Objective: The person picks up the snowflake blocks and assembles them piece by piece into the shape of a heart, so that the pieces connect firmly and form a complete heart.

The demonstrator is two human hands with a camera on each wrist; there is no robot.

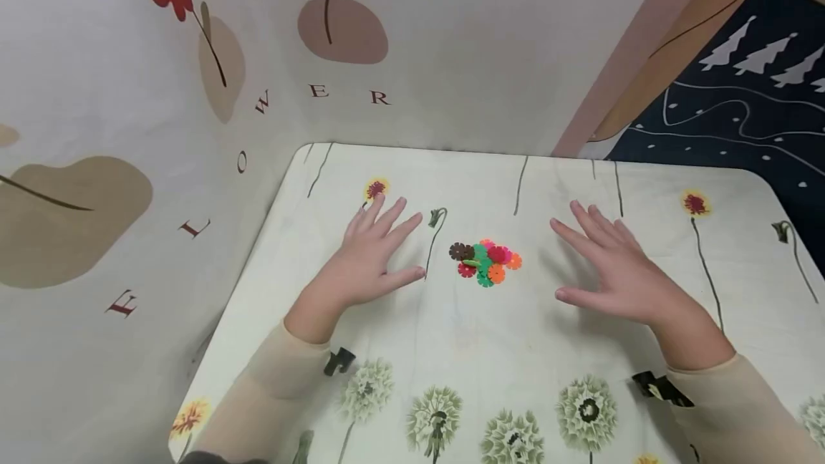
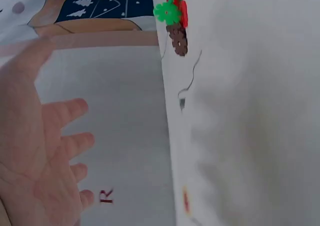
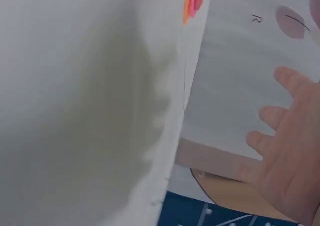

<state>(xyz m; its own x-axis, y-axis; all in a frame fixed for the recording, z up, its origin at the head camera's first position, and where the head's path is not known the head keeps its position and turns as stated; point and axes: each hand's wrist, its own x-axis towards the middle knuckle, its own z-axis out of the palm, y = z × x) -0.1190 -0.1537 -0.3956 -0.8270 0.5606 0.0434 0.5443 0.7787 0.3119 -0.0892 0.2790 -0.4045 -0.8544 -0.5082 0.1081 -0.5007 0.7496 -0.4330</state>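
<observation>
A small heap of notched plastic discs [image 1: 483,268] in brown, green, red, pink and orange lies near the middle of the table. To its left my left hand [image 1: 369,258] hovers with fingers spread, palm down, holding nothing. My right hand [image 1: 612,271] is held likewise to the right of the heap, farther from it than the left one. In the left wrist view, a green disc [image 2: 167,13] and a brown disc [image 2: 178,39] show at the heap's edge. The right wrist view catches only some orange and pink discs [image 3: 194,3] at its top.
The white tablecloth [image 1: 490,342] is printed with flowers and dandelions. A wall covering [image 1: 464,56] with printed letters and shapes rises behind and at the left of the table. Dark blue fabric with white trees [image 1: 754,92] hangs at the far right.
</observation>
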